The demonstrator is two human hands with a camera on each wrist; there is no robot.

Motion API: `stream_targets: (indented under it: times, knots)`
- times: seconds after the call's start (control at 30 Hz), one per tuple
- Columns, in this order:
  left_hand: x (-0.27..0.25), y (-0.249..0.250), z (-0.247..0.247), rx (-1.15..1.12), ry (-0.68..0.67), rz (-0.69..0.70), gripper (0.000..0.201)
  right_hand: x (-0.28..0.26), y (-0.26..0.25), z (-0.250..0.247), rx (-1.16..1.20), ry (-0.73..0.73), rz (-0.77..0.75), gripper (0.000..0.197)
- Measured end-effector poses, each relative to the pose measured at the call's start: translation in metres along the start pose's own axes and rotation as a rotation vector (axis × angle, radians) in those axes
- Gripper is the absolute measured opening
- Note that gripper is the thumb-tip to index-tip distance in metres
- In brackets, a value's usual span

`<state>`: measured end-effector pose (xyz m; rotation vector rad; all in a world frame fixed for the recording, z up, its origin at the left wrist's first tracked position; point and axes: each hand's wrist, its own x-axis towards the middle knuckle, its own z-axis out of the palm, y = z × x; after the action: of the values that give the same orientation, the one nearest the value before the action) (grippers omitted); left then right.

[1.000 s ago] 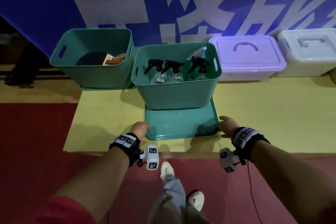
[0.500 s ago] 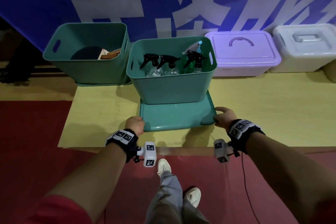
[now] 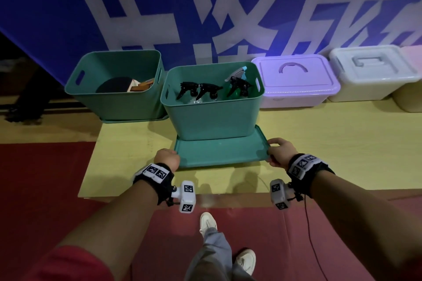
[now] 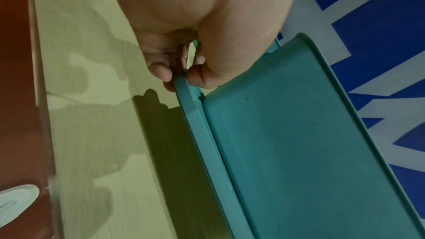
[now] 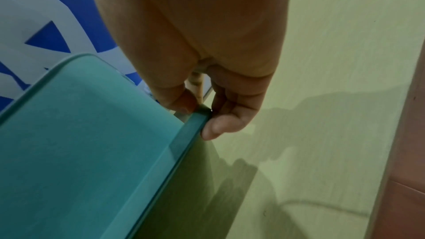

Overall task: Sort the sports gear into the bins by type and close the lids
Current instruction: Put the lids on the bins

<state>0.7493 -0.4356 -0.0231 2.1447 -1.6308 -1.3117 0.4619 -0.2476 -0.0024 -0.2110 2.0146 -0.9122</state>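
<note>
A teal lid (image 3: pixel 220 150) lies flat on the yellow floor in front of a teal bin (image 3: pixel 212 116) that holds several spray bottles (image 3: pixel 209 91). My left hand (image 3: pixel 166 158) pinches the lid's near left corner; thumb and fingers (image 4: pixel 161 72) clamp the rim of the lid (image 4: pixel 299 134). My right hand (image 3: pixel 279 150) pinches the near right corner of the lid (image 5: pixel 80 143), thumb on top and fingers (image 5: pixel 216 126) under the rim. A second teal bin (image 3: pixel 114 96) at the back left holds a dark paddle (image 3: pixel 113 85) and wooden pieces, and stands on its own lid.
A lilac box (image 3: pixel 294 82) and a white box (image 3: pixel 374 73), both lidded, stand to the right against the blue banner wall (image 3: pixel 205 7). Red matting (image 3: pixel 45 189) borders the yellow floor (image 3: pixel 331 139). My shoes (image 3: pixel 207 222) are at the mat's edge.
Both hands closed on the lid's near corners. The lid has tilted up a little at the front, its front edge raised off the floor.
</note>
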Motion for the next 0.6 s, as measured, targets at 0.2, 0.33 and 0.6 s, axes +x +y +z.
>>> stream_targets:
  times: [0.2, 0.33, 0.6]
  knots:
    - [-0.012, 0.016, -0.016, 0.064, -0.004, 0.017, 0.024, -0.017, -0.011, -0.011, 0.034, -0.055, -0.001, 0.008]
    - [-0.017, 0.019, -0.023, 0.12, -0.033, 0.066, 0.01, -0.026, -0.016, -0.017, 0.024, -0.083, 0.017, 0.011]
    - [-0.026, 0.02, -0.029, 0.052, 0.052, 0.014, 0.014, -0.036, -0.024, -0.022, -0.043, -0.077, 0.044, 0.01]
